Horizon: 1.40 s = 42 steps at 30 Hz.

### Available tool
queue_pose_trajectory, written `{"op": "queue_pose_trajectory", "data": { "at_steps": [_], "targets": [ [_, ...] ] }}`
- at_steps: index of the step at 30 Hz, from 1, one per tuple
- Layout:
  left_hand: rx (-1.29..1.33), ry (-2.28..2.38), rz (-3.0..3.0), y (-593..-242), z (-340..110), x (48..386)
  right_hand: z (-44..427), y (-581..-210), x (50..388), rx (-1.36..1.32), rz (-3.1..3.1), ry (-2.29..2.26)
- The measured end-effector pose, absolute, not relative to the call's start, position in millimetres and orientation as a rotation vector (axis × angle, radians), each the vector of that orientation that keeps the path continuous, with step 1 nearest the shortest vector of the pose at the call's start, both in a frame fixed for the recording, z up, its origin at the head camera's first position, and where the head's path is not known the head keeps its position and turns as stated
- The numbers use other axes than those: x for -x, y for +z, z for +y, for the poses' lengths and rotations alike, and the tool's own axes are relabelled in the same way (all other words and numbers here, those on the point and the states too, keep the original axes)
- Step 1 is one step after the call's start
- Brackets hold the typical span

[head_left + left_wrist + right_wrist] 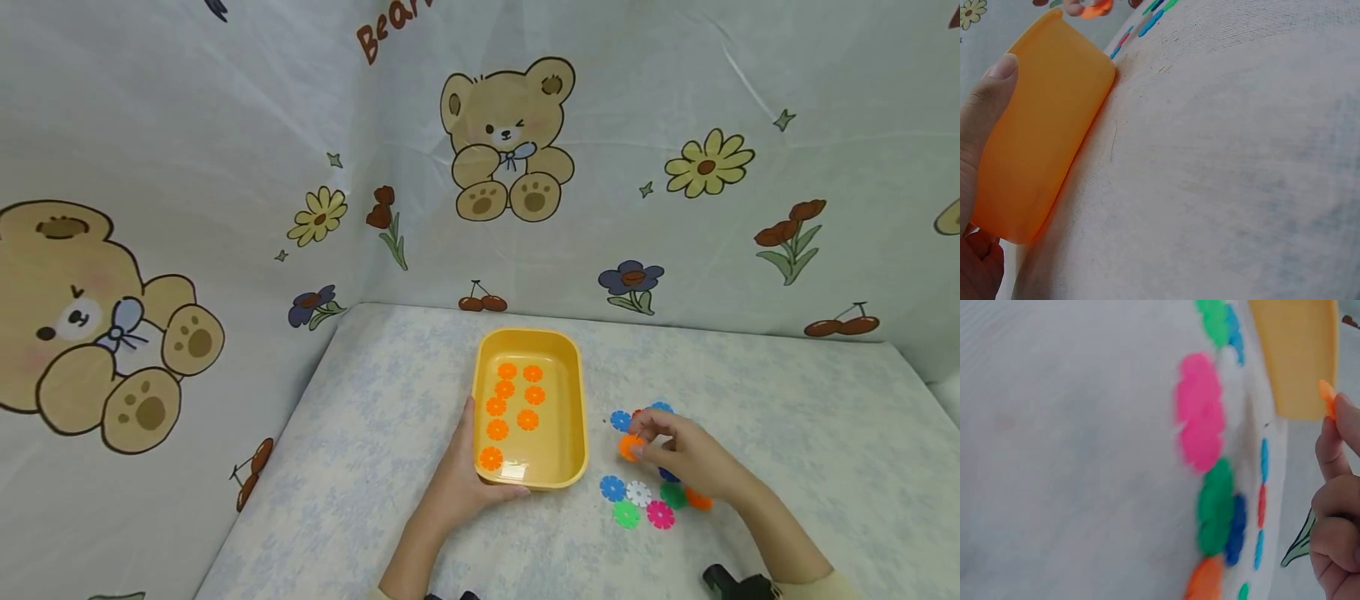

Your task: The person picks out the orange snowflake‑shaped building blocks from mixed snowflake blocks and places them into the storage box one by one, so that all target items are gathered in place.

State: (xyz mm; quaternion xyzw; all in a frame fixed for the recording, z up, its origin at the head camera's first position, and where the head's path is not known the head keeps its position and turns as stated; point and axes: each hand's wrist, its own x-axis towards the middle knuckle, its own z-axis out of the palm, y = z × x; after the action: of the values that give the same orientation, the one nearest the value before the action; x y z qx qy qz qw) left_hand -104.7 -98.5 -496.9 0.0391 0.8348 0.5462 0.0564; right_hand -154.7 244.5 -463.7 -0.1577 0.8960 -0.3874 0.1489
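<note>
A yellow plastic tray (555, 462) stands on the table with several orange notched discs (528, 419) spread inside it. My left hand (456, 479) grips the tray at its near left corner, the thumb along the near wall and fingers by the left side. Between thumb and fingertip, my right hand (686, 454) pinches an orange notched disc (1327, 397), raised above the table to the right of the tray. Below and around that hand lie loose discs: a pink disc (661, 514), a light green disc (626, 514), a white disc (638, 493), a dark green disc (673, 496) and blue ones.
Another orange disc (699, 499) lies at the right of the loose group, partly under the right wrist. A black device (738, 583) is strapped at the right forearm. Cloth printed with bears (513, 142) hangs behind and left of the pale table (825, 417).
</note>
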Motion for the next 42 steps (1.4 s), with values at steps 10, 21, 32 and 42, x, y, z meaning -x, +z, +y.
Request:
{"op": "queue_pose_trajectory", "data": {
  "at_steps": [10,21,32,42],
  "targets": [
    [-0.135,1.66,2.541,-496.9,-98.9,104.8,178.2,-429.5,168.1,0.622,2.552,-1.192],
    [-0.11,1.61,2.549,-498.1,-99.5,103.1,112.4,-432.1,174.0,0.863,2.64,-0.776],
    [-0.093,1.573,2.556,-496.9,-99.6,102.9,96.7,-446.8,180.5,1.023,2.802,-0.407],
    [-0.113,1.574,2.559,-496.7,-100.1,103.2,96.2,-458.8,178.9,1.112,2.94,-0.259]
  ]
}}
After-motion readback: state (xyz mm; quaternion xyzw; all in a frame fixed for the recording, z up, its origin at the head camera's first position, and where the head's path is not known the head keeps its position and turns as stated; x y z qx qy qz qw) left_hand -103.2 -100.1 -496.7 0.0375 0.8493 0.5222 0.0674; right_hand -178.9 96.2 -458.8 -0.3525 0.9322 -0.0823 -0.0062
